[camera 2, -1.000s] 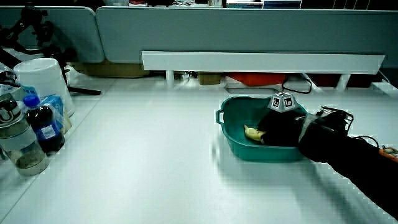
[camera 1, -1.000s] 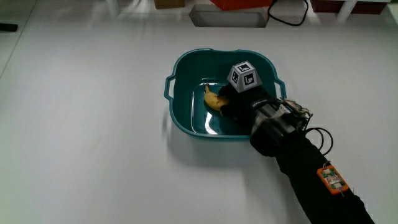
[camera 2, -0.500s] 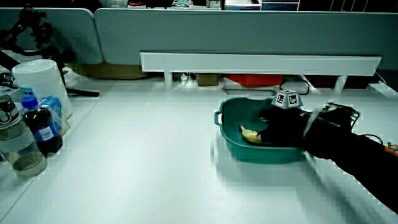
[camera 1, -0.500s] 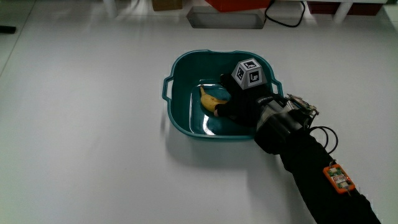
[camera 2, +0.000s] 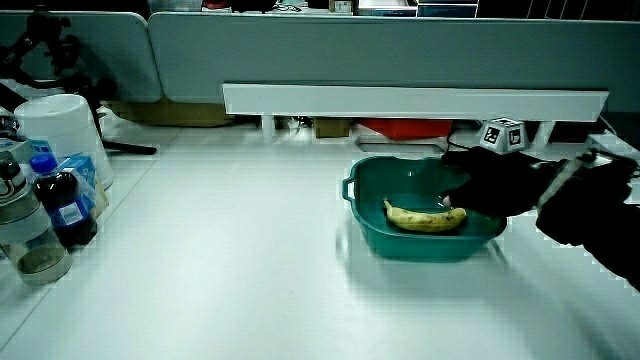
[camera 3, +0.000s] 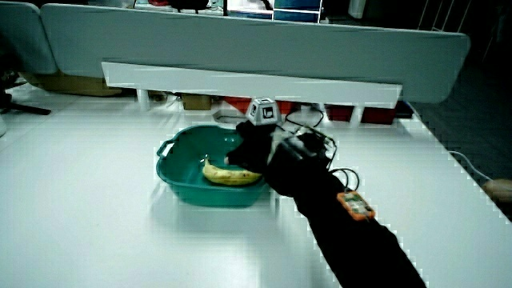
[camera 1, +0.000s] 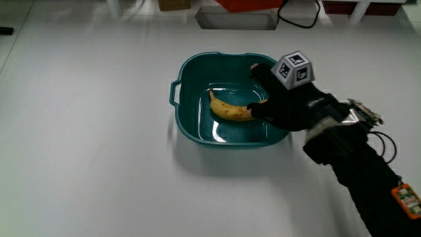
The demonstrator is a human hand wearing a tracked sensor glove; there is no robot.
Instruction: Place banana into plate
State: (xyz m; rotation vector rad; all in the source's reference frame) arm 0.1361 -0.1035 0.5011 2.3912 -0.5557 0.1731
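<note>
The banana (camera 1: 230, 110) lies flat on the floor of the teal plate (camera 1: 187, 125), a deep dish with a small handle at its rim, which stands on the white bench (camera 1: 85, 145). The hand (camera 1: 284, 100) hovers over the plate's rim at one end of the banana, its fingers loosely spread and holding nothing; whether a fingertip touches the banana's end cannot be told. The patterned cube (camera 1: 293, 69) sits on the back of the hand. In both side views the banana (camera 2: 425, 217) (camera 3: 230, 175) rests inside the plate with the hand (camera 2: 492, 182) (camera 3: 254, 148) just beside it. In a side view, bottles (camera 2: 62, 205) and a white container (camera 2: 60, 130) stand at the bench's edge, well apart from the plate.
</note>
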